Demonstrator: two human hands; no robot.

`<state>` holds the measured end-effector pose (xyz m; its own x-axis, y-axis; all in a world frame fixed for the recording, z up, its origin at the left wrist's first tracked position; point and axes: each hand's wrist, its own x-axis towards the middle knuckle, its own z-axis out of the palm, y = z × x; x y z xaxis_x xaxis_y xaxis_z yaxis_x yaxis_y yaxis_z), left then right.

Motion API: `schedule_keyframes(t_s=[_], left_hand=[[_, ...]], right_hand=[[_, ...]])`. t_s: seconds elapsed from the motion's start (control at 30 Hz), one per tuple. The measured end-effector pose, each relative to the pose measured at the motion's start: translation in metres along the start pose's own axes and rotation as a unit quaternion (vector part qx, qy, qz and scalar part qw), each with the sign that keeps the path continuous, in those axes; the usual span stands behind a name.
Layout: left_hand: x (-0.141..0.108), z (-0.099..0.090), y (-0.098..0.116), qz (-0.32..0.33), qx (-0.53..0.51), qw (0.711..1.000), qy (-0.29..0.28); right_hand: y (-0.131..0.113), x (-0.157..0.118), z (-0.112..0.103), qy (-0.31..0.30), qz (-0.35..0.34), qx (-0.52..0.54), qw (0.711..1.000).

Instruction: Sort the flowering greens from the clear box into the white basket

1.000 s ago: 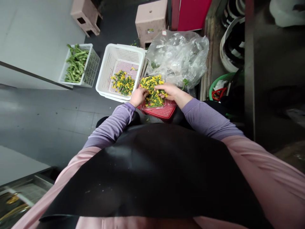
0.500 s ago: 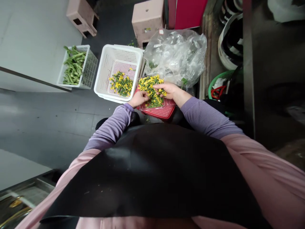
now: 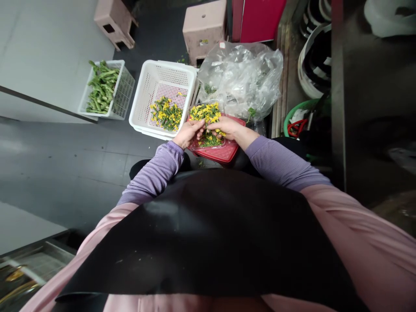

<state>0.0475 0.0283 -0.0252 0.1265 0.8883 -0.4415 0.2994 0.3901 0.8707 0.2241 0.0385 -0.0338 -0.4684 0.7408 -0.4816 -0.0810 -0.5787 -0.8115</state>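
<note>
Yellow-flowered green stems point(image 3: 204, 111) lie in a heap on clear plastic over a red stool point(image 3: 220, 152). Over the heap's near left part, my left hand point(image 3: 188, 133) has thumb and fingers pressed together; what is between them is too small to make out. My right hand point(image 3: 226, 127) comes in from the right with its fingers closed around some flowered stems, its fingertips close to the left hand's. Just left stands a white basket point(image 3: 136, 102) with more flowered stems point(image 3: 166, 114) in its near right corner.
A big clear plastic bag point(image 3: 240, 78) lies behind the heap. A second white basket point(image 3: 121, 93) holds green vegetables point(image 3: 102, 86) at the left. Two pink stools point(image 3: 204, 24) point(image 3: 113, 19) stand behind. At the right are a green tub point(image 3: 287, 117) and a white bucket point(image 3: 303, 71).
My left hand has turned and moved slightly up towards my right hand. The right hand has shifted a little down and left, and the fingertips are now closer together.
</note>
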Motion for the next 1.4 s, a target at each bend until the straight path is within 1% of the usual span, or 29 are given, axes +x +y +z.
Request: schedule_keyframes(t_s=[0.03,0.07,0.1,0.13,0.17,0.23,0.27,0.3,0.33,0.37,0.4,0.5,0.57,0.6,0.63,0.7,0.77,0.8,0.83,0.87,0.93,0.97,1.03,1.13,1.23,1.3,1.4], left_hand=[[0.003,-0.003,-0.005,0.015,0.058,0.998,0.015],[0.007,-0.007,-0.011,0.032,0.134,0.99,0.024],[0.01,-0.009,-0.017,0.05,0.226,0.973,0.023],[0.013,-0.011,-0.024,0.069,0.324,0.944,0.01],[0.016,-0.011,-0.03,0.088,0.416,0.905,-0.013],[0.021,-0.008,-0.039,0.122,0.56,0.817,-0.059],[0.023,-0.004,-0.042,0.138,0.607,0.779,-0.071],[0.025,0.0,-0.043,0.153,0.639,0.75,-0.077],[0.027,0.005,-0.044,0.165,0.66,0.729,-0.081],[0.028,0.008,-0.043,0.172,0.67,0.717,-0.084],[0.03,0.012,-0.042,0.174,0.673,0.714,-0.088],[0.033,0.014,-0.039,0.145,0.664,0.726,-0.103],[0.033,0.011,-0.038,0.124,0.644,0.748,-0.102],[0.033,0.008,-0.037,0.118,0.625,0.766,-0.095],[0.032,0.005,-0.036,0.116,0.596,0.79,-0.083],[0.031,-0.002,-0.035,0.112,0.501,0.856,-0.052],[0.028,-0.008,-0.031,0.092,0.361,0.927,-0.031],[0.025,-0.01,-0.029,0.074,0.281,0.957,-0.022],[0.022,-0.012,-0.027,0.051,0.201,0.978,-0.014],[0.019,-0.013,-0.024,0.028,0.127,0.991,-0.007],[0.011,-0.012,-0.019,-0.009,0.012,1.0,0.006],[0.007,-0.011,-0.017,-0.019,-0.026,0.999,0.007],[0.0,-0.007,-0.013,-0.023,-0.069,0.997,-0.002],[-0.006,0.001,-0.011,-0.016,-0.086,0.996,-0.015],[-0.007,0.006,-0.01,-0.008,-0.081,0.997,-0.017],[-0.007,0.006,-0.01,-0.006,-0.08,0.997,-0.019],[-0.007,0.005,-0.009,-0.014,-0.108,0.994,-0.016]], right_hand=[[-0.002,0.0,-0.001,0.007,0.001,0.016,1.0],[-0.005,0.0,-0.001,0.015,0.003,0.038,0.999],[-0.009,-0.001,-0.002,0.02,0.004,0.062,0.998],[-0.012,-0.002,-0.003,0.024,0.005,0.085,0.996],[-0.014,-0.003,-0.003,0.026,0.006,0.105,0.994],[-0.018,-0.004,-0.004,0.031,0.008,0.131,0.991],[-0.018,-0.005,-0.004,0.033,0.01,0.135,0.99],[-0.018,-0.005,-0.004,0.034,0.014,0.136,0.99],[-0.018,-0.005,-0.004,0.033,0.018,0.136,0.99],[-0.018,-0.005,-0.004,0.032,0.021,0.135,0.99],[-0.017,-0.005,-0.004,0.032,0.023,0.134,0.99],[-0.017,-0.004,-0.006,0.033,0.016,0.127,0.991],[-0.017,-0.003,-0.007,0.034,0.009,0.118,0.992],[-0.017,-0.003,-0.008,0.034,0.008,0.11,0.993],[-0.017,-0.002,-0.008,0.035,0.011,0.099,0.994],[-0.016,0.0,-0.01,0.044,0.019,0.068,0.997],[-0.013,0.003,-0.01,0.06,0.019,0.036,0.997],[-0.012,0.004,-0.01,0.069,0.017,0.021,0.997],[-0.01,0.005,-0.01,0.076,0.014,0.006,0.997],[-0.008,0.006,-0.009,0.083,0.011,-0.006,0.997],[-0.004,0.007,-0.007,0.088,0.006,-0.026,0.996],[-0.001,0.007,-0.006,0.085,0.002,-0.033,0.996],[0.004,0.008,-0.003,0.076,-0.01,-0.046,0.996],[0.011,0.009,-0.002,0.076,-0.033,-0.074,0.994],[0.014,0.011,-0.003,0.082,-0.045,-0.091,0.991],[0.014,0.011,-0.003,0.081,-0.047,-0.085,0.992],[0.011,0.01,-0.003,0.08,-0.063,-0.059,0.993]])
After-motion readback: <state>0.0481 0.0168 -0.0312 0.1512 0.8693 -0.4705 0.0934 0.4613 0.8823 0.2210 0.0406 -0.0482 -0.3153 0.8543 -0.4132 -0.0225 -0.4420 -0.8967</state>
